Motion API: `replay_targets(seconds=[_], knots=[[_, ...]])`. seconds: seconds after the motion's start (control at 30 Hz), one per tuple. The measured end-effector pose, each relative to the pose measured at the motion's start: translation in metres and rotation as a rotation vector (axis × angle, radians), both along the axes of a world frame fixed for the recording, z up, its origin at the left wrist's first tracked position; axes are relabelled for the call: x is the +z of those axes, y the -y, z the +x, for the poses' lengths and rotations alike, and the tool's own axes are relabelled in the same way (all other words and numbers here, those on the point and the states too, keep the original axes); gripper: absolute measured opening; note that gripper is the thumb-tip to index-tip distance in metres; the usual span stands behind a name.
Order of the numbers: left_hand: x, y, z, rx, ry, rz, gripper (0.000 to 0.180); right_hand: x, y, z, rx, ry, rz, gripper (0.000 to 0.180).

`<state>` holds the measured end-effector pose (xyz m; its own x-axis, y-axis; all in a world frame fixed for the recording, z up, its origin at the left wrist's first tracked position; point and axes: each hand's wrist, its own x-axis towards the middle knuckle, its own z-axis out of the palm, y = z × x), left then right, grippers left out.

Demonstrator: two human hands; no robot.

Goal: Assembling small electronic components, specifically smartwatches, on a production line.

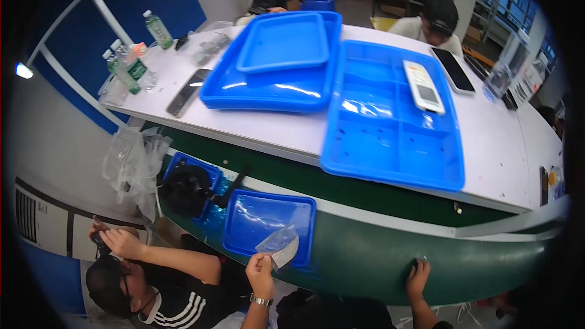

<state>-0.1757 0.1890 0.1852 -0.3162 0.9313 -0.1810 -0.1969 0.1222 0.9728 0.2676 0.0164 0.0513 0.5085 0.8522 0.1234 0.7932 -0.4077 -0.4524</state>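
My left hand [261,275], with a metal-band watch at the wrist, pinches a small clear plastic bag [277,240] that has a pale paper slip in or against it. The bag is held over the near edge of a shallow blue tray [247,219] on the green work surface. Further right, my right hand [417,275] rests at the green surface [365,256] with its fingers curled together. Something tiny, dark and whitish, shows at those fingertips, too small to name.
A blue bin with black items [189,187] stands left of the tray. Beyond, a white table [274,125] carries stacked blue trays [268,94], a divided blue tray [365,146] with a white remote control [423,88], phones [452,70] and bottles [158,30]. A co-worker [152,286] sits close at left.
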Motion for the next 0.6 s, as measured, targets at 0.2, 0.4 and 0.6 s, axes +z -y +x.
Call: replay_targets(seconds=[0.2, 0.4, 0.6], knots=[[-0.062, 0.073, 0.127, -0.198, 0.112, -0.269, 0.01, 0.012, -0.002, 0.027, 0.067, -0.234, -0.029, 0.031], [-0.107, 0.114, 0.19, -0.316, 0.146, -0.312, 0.009, 0.048, -0.021, 0.018, 0.14, -0.342, 0.082, 0.012], [-0.101, 0.136, 0.195, -0.472, -0.082, -0.291, 0.011, 0.108, -0.059, -0.051, 0.013, -1.079, -0.426, 0.031]])
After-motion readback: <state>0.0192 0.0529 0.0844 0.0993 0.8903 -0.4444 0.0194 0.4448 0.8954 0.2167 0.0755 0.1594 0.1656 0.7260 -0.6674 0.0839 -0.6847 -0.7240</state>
